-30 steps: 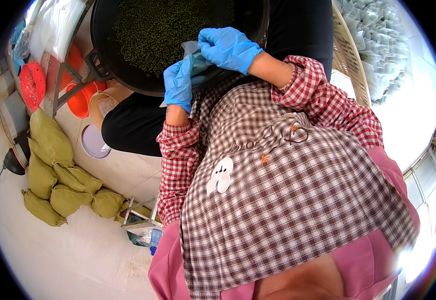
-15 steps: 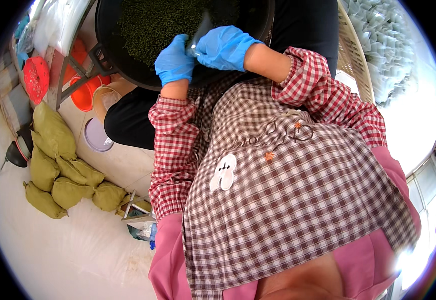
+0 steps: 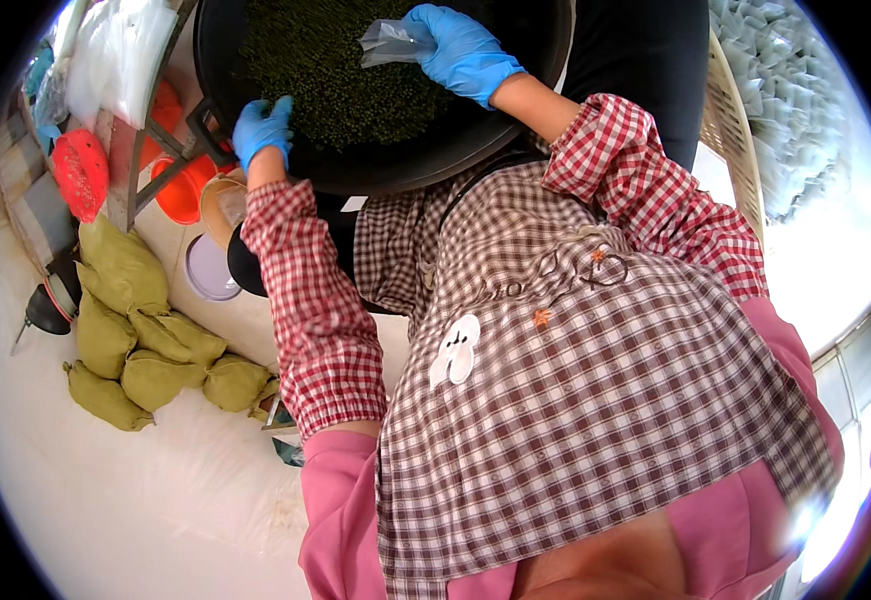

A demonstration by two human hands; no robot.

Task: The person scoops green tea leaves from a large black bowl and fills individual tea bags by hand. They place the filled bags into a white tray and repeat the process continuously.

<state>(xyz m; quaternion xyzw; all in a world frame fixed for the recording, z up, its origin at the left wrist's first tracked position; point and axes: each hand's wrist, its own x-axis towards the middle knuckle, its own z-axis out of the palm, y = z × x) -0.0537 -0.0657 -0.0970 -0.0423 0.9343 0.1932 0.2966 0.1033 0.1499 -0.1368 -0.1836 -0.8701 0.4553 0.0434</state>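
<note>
We lean over a wide black pan (image 3: 556, 60) heaped with dark green leaves (image 3: 356, 70), both hands gloved in blue. Our right hand (image 3: 461, 50) is closed on a small clear plastic pouch (image 3: 388, 40), pinching it at one edge so that it hangs above the middle of the leaves. Our left hand (image 3: 261, 128) has its fingers curled down into the leaves near the pan's near-left rim, cupped as if gathering; whether it grips any, we cannot tell.

Half a second ago the two hands met at the pouch over the pan's near edge, both working the plastic. Now they have parted: the right has carried the pouch further in over the leaves, and the left has dropped away to the heap. To our judgement, handling of the pouch has given way to taking up leaves, with the pouch held ready.

Red-checked sleeves (image 3: 316, 320) and a checked apron (image 3: 596, 400) fill the lower frame. On the floor to our left lie olive-green cloth sacks (image 3: 146, 350), with an orange bucket (image 3: 184, 185) and a red lid (image 3: 81, 172) beside the pan's metal stand (image 3: 161, 150).
</note>
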